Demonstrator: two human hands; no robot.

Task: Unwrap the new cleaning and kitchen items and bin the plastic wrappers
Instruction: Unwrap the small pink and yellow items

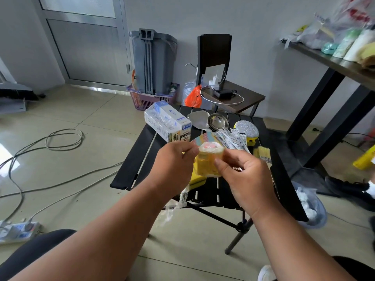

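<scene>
Hands left (174, 163) and right (246, 175) both grip yellow wrapped item (207, 163); contents unclear.

No legible text anywhere. Blue and white printing on the wrapped white boxes (168, 122) at the far left of the surface (129, 159), with small label panels on their ends, all too blurred to read. Dark print on the packaged strips (233, 138) beside the ladle (217, 121), equally unreadable. Large red markings on the plastic bag (357, 15) on the shelf at upper right, blurred and cut off by the edge.
</scene>
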